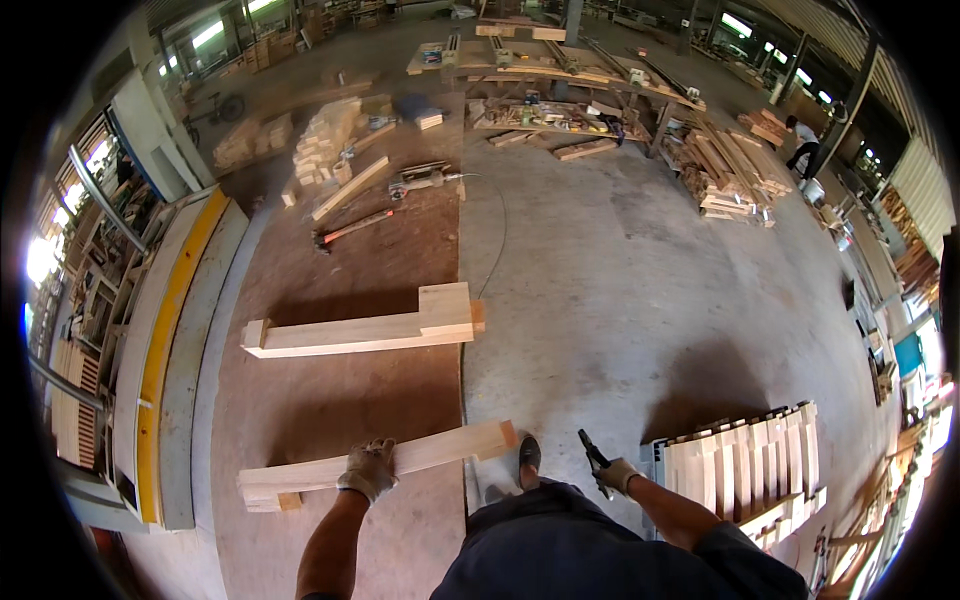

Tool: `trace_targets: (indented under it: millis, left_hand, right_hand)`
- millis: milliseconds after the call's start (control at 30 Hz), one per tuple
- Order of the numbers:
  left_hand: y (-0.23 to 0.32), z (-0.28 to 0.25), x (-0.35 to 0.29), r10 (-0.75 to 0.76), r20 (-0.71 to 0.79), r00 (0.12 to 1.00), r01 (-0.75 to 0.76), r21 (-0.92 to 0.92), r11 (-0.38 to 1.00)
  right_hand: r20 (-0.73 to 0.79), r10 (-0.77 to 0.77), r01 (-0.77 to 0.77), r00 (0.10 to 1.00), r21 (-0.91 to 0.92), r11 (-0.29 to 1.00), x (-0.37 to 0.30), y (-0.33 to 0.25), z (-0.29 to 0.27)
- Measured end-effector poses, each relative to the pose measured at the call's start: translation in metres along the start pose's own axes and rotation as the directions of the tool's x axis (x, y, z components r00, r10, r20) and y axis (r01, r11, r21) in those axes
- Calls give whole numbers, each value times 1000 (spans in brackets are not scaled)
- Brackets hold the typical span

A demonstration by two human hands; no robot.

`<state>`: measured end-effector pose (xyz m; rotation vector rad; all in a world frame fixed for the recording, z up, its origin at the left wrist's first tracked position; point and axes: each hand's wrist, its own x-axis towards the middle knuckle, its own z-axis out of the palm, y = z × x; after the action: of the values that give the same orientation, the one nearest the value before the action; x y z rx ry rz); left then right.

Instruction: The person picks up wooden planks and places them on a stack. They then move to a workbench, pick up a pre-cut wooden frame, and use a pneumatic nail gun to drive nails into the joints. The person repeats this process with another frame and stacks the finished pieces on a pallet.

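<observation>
My left hand (369,471), in a pale work glove, is closed over the middle of a light wooden beam (430,452) that lies low in front of me. Small blocks show at the beam's two ends. To the right of my body, my gloved right hand (617,476) grips a black hand tool (592,455) with a slim, slightly angled shape; its exact kind is unclear. Farther ahead, a second wooden beam (350,335) with a thick block at its right end lies roughly parallel to the first.
A hammer (356,230) and a corded power tool (420,180) lie on the brown floor sheet ahead. Stacked slatted wood pieces (745,465) stand at my right. A grey machine bed with a yellow stripe (170,350) runs along the left. Lumber piles (725,165) lie farther off.
</observation>
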<state>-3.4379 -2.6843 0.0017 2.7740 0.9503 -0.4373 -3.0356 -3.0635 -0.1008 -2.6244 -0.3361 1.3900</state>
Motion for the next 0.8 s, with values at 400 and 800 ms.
trace_targets:
  millis: [400,800]
  left_hand:
    - [-57,-2,11,-77,-59,995,88,208,974]
    - [-4,-19,28,-182,-238,954,178,-38,983]
  right_hand:
    - [74,-431,436,900,-83,896,-28,-82,-13]
    - [176,-554,576,813,-374,727,-100,-200,-38]
